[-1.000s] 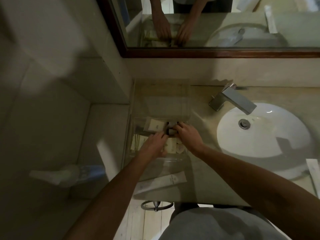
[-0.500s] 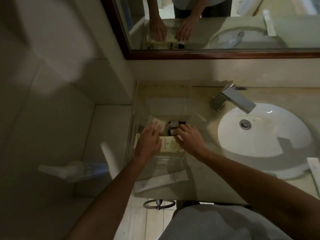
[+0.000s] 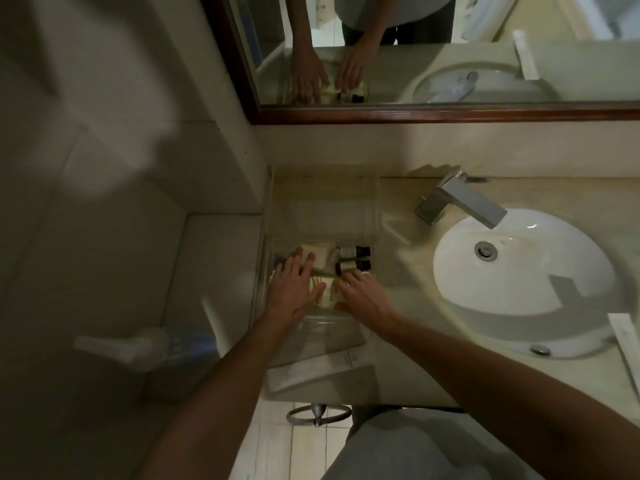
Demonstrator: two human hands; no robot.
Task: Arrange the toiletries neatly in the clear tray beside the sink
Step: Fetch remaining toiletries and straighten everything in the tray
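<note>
A clear tray sits on the counter left of the sink. Inside it lie two small dark-capped bottles side by side, a cream sachet to their left, and pale flat packets in front. My left hand rests flat, fingers spread, over the sachet and packets. My right hand lies just right of it, fingertips touching the packets below the bottles. Neither hand grips anything that I can see. A long white wrapped packet lies on the counter in front of the tray.
A square metal tap stands behind the white basin. Another white packet lies at the counter's right edge. A mirror hangs above. A tiled wall closes the left side, with a pump bottle on a lower ledge.
Both hands have let go of the small bottles, which now lie side by side. My left hand slid left and flattened on the packets; my right hand drew back towards me.
</note>
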